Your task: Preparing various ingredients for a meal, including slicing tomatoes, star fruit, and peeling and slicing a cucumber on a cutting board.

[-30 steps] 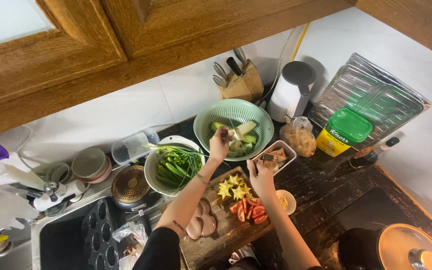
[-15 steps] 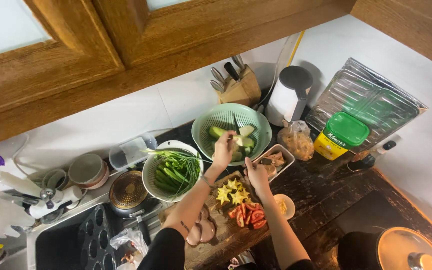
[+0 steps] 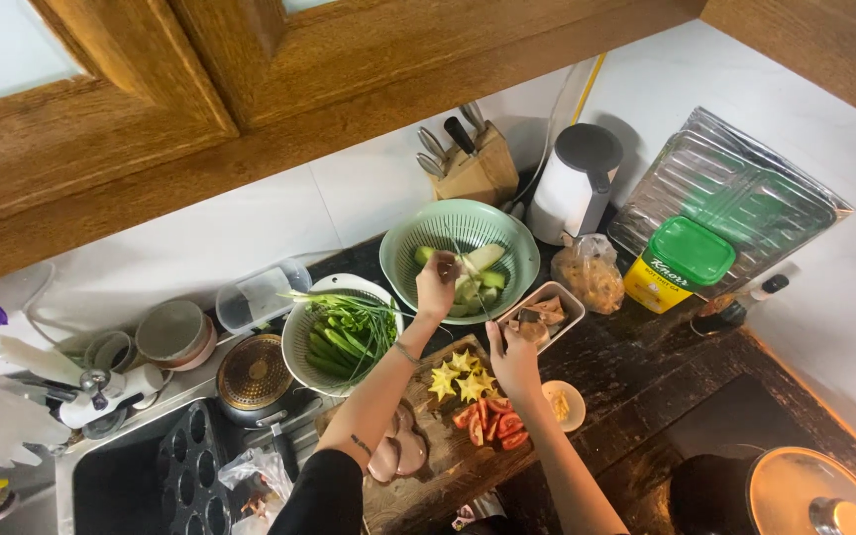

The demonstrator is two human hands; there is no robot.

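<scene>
A pale vegetable piece (image 3: 481,260) in the green colander (image 3: 403,248) — probably wet, slippery — is pinched by the left hand (image 3: 436,284); the right hand (image 3: 512,355) grip cannot be told.

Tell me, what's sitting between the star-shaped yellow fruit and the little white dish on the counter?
In the head view, red tomato slices lie on the wooden cutting board, between the starfruit slices and the small white dish.

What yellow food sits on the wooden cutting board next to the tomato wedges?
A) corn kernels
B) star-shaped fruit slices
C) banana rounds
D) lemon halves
B: yellow star-shaped fruit slices lie on the wooden cutting board, just left of the red tomato wedges, below the person's right hand.
</scene>
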